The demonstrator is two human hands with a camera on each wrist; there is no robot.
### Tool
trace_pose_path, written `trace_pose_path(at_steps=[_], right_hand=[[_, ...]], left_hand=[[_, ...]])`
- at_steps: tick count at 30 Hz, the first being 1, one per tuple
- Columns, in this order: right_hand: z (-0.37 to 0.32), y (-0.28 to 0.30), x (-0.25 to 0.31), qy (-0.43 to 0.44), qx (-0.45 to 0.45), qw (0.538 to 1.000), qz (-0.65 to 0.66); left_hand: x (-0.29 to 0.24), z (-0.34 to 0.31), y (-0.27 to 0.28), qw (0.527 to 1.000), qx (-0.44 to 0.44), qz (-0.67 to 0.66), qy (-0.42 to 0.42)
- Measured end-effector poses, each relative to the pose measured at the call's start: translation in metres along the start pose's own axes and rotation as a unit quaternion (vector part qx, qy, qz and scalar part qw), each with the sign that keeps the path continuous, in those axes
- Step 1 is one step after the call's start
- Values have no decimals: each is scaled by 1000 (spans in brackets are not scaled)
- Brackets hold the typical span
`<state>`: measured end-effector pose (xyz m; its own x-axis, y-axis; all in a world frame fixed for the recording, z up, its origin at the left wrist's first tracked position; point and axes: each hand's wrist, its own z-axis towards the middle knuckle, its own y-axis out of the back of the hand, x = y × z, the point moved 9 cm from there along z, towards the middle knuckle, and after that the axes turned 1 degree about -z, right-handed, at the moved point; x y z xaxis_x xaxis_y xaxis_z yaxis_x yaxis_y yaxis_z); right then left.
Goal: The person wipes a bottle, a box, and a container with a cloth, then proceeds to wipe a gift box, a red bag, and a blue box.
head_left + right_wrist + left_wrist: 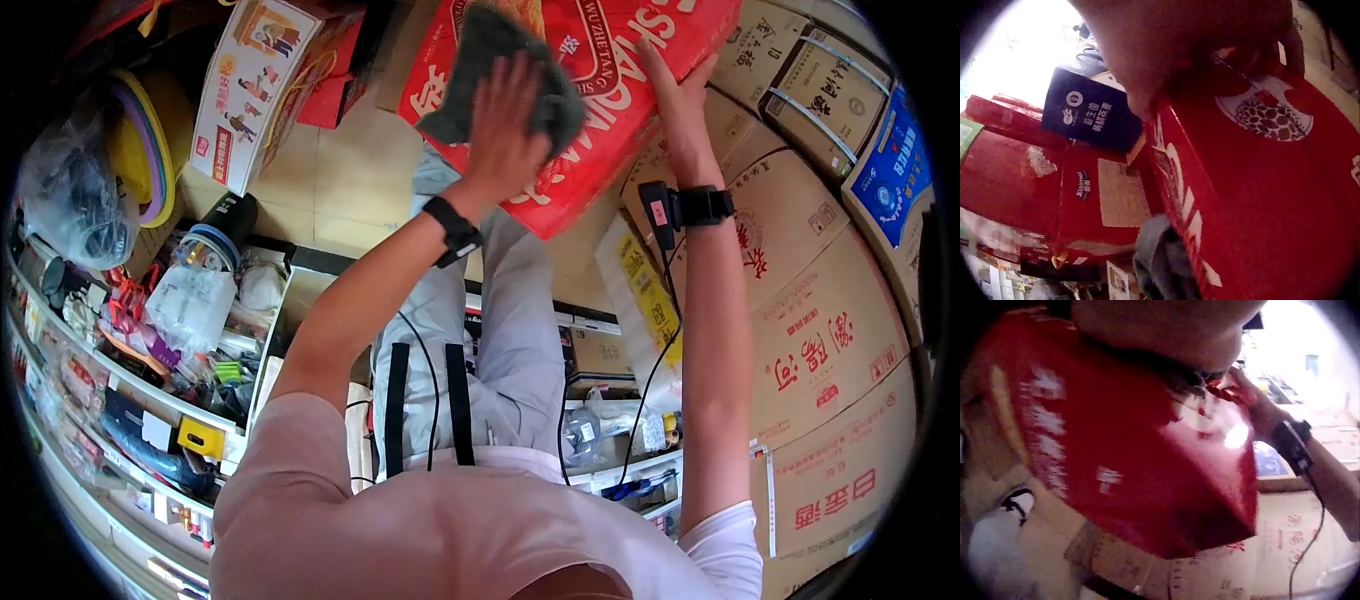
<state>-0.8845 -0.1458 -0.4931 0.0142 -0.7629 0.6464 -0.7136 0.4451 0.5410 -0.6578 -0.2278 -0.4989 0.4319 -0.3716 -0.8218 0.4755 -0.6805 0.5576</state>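
A red shaqima carton (575,185) with white lettering is tilted above the person's legs at the top of the head view. Spread over a dark grey-green cloth (475,75), the left hand (508,130) presses it against the carton's printed face, its fingers fairly straight. The cloth's edge is blurred. At the carton's right side, the right hand (685,120) grips the edge, thumb apart from the fingers. In the right wrist view that hand (1166,50) lies over the carton's top, and part of the cloth (1163,256) hangs at its side.
Stacked brown cartons (820,350) line the right, with a blue package (893,165) on them. A white picture box (250,90) stands at the upper left. Crowded shelves (140,390) fill the left. More red boxes (1016,162) and a dark blue box (1088,112) show in the right wrist view.
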Motion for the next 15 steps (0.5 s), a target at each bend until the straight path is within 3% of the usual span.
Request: trace_pose_path(at_steps=[1, 3, 5, 7, 10, 12, 13, 14, 15], right_hand=[[1, 2, 2, -3, -24, 998, -59], [3, -1, 2, -7, -22, 999, -47], [5, -2, 5, -6, -18, 999, -38], [2, -5, 8, 12, -1, 1000, 2], [4, -5, 3, 13, 16, 1000, -4], [-1, -6, 7, -1, 10, 1000, 9], [-3, -7, 10, -11, 6, 1000, 22], [-4, -9, 15, -10, 4, 1000, 27], [-6, -10, 18, -22, -1, 1000, -5]], left_hand=[[-20, 10, 3, 1000, 0, -1, -1], [-55, 23, -1, 997, 51, -23, -60], [-52, 25, 3, 997, 42, -24, -66], [-43, 16, 3, 988, 111, -30, -102], [24, -7, 18, 996, 78, -26, -46], [106, -25, 21, 991, 4, -81, 108], [121, -36, 25, 998, 2, 39, 56], [187, -54, 12, 962, -44, -191, 190], [182, -52, 12, 963, -43, -188, 187]])
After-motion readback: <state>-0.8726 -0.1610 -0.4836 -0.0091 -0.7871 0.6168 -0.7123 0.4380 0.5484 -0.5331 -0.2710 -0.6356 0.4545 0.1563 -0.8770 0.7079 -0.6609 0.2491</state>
